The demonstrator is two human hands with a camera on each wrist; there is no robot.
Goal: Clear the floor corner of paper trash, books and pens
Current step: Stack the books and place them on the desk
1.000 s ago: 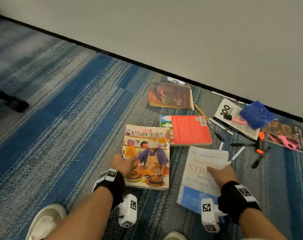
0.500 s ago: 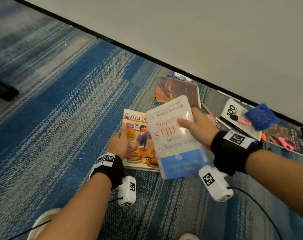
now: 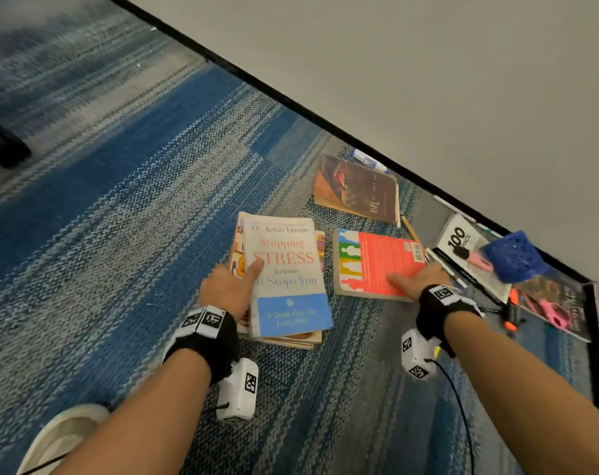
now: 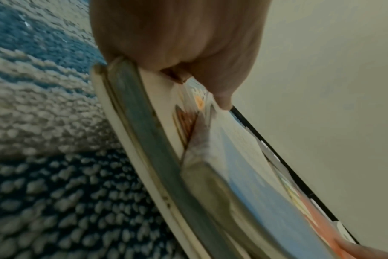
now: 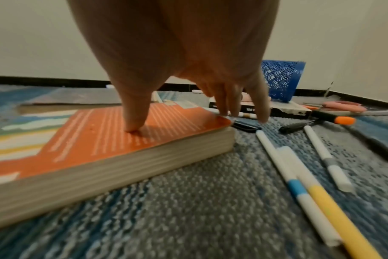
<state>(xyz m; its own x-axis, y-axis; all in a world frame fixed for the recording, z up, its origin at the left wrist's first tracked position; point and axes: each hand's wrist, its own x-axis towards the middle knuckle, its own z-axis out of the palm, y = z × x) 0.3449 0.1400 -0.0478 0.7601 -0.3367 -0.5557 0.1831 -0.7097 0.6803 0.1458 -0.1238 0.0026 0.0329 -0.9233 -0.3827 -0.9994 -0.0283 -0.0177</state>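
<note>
The white and blue "Stopping Stress" book lies on top of the cookbook on the blue carpet. My left hand grips this stack at its left edge, thumb on the top cover; the left wrist view shows the hand closed on the stacked edges. A red book lies flat to the right. My right hand rests on it: the thumb presses the cover and the fingers reach down past its far corner. Several pens lie beside it.
A brown book and a marker lie near the wall. In the corner sit a "100" book, a blue mesh pen cup, a magazine and pink scissors. My shoe is at the lower left.
My right hand carried the Stress book left onto the cookbook, let go and moved right to the red book. The left hand now holds both stacked books.
</note>
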